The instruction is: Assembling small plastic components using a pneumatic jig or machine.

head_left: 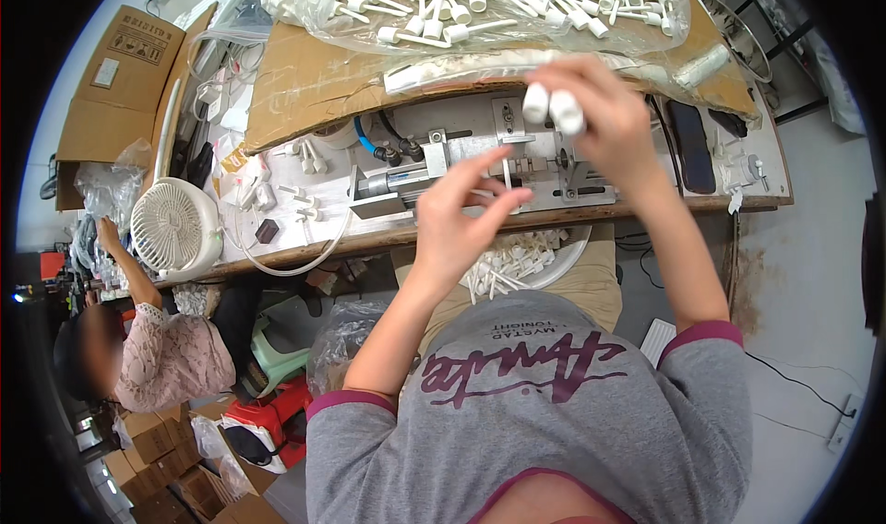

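My right hand (600, 109) is raised over the right part of the bench, its fingers closed round a couple of white plastic caps with stems (554, 109). Lower and to the left, my left hand (461, 215) reaches over the front of a small metal clamping machine (452, 160), thumb and forefinger apart. A thin white upright piece (507, 172) stands at the machine just by the left fingertips; whether they touch it I cannot tell. Behind the machine, many similar white stemmed caps (452, 12) lie on a clear plastic bag. More white pieces (517, 261) fill a bowl at my lap.
A cardboard sheet (305, 90) overhangs the machine's back. On the bench are a white fan (175, 229), a dark phone (690, 146), a small dark block (267, 231) and loose white caps (309, 155). A co-worker (171, 353) sits at the left.
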`<state>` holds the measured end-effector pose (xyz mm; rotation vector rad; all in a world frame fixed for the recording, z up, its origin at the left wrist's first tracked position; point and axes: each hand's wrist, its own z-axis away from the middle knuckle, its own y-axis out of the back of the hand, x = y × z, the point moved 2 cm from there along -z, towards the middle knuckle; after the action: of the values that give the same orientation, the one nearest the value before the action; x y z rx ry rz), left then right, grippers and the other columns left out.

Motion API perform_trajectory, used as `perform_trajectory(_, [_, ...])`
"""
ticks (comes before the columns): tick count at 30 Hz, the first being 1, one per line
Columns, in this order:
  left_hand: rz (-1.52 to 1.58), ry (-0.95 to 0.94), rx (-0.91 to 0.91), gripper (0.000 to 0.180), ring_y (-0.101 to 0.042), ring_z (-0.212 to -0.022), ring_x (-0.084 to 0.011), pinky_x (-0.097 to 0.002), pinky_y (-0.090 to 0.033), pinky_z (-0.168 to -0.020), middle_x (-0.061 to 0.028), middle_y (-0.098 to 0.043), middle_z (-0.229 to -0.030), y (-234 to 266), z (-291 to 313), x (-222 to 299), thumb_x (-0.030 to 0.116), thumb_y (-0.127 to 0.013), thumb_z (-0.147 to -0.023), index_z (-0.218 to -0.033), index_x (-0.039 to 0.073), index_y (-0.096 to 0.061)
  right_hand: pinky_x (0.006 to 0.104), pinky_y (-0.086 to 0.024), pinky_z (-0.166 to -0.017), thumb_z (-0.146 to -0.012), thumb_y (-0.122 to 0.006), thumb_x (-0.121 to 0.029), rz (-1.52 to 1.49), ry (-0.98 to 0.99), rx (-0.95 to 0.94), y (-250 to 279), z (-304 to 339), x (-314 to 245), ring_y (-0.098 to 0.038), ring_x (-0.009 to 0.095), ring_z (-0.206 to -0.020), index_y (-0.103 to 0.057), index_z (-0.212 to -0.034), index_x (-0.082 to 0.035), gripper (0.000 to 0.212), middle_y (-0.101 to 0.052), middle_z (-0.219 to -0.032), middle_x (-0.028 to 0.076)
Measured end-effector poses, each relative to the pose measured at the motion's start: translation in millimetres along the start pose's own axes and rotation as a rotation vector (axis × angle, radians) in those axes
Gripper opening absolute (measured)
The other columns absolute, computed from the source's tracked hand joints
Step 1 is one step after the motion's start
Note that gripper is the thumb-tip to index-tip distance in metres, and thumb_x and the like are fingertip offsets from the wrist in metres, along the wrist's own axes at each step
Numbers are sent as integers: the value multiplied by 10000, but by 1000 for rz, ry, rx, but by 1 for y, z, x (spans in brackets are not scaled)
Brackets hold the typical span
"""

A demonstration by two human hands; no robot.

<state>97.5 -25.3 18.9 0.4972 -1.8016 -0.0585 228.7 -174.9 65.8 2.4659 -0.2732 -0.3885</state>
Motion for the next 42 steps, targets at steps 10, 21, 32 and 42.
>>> perform_trajectory(10, [-282, -230, -51, 362, -695, -827, -160, -279, -599, -715, -77, -637, -957, -3, 21, -2, -39, -784, -769, -1118, 9, -704, 342, -597, -805, -705, -671, 80, -109, -191, 30, 5, 59, -24, -701, 283, -986, -702, -1116, -42, 430, -698, -1134, 117])
perform_trajectory(21, [-830, -344, -146, 295, -629, -577, -221, -295, -494, -553, -26, -702, -1217, -20, 19, -32, 220, -794, -761, -1028, 106, -742, 323, -568, -697, -742, -722, 39, -117, -168, 109, 7, 65, -25, -700, 265, -832, -697, -966, -9, 230, -712, -1018, 97])
perform_trajectory(32, [67, -100, -168, 341, -695, -795, -137, -277, -595, -754, -79, -709, -956, -5, 21, 18, 34, -825, -762, -1089, 23, -728, 324, -510, -564, -636, -695, -47, 59, 92, 48, -3, 72, -39, -631, 231, -688, -693, -973, 9, 342, -666, -891, 100])
perform_trajectory(42, [-845, -404, -139, 275, -671, -693, -167, -297, -494, -612, -53, -718, -1164, -18, 25, -28, 135, -775, -761, -1029, 81, -737, 341, -550, -870, -719, -850, -95, -243, -305, 105, 8, 71, -33, -663, 277, -1062, -665, -1100, -4, 433, -662, -1195, 160])
